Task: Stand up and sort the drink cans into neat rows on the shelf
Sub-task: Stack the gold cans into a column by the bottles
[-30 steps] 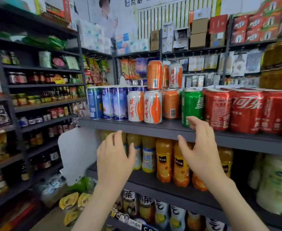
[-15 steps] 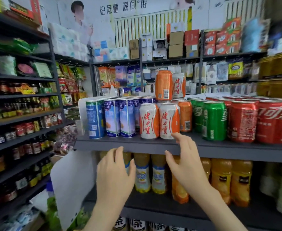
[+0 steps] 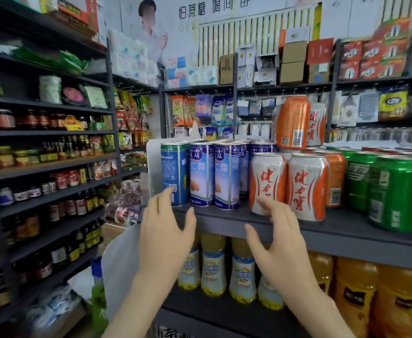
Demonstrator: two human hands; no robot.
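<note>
Drink cans stand on a dark grey shelf (image 3: 346,230). Tall blue cans (image 3: 201,174) fill its left end, white-and-orange cans (image 3: 306,186) stand in the middle, and green cans (image 3: 397,191) are on the right. Two more cans, one orange (image 3: 291,123), are stacked on top of the middle group. My left hand (image 3: 163,230) is raised with fingers spread, its fingertips close to the leftmost blue can (image 3: 173,172). My right hand (image 3: 275,237) is open in front of the leftmost white-and-orange can (image 3: 266,181). Neither hand holds anything.
A white end panel (image 3: 153,172) borders the shelf's left end. Bottled yellow and orange drinks (image 3: 241,272) fill the shelf below. Dark shelves of jars and sauce bottles (image 3: 54,172) line the aisle on the left. Boxes and hanging goods fill the back wall.
The view has swung left and closer to the cans. My right hand moved left from the green can to the white-and-orange can; my left hand rose to the blue cans.
</note>
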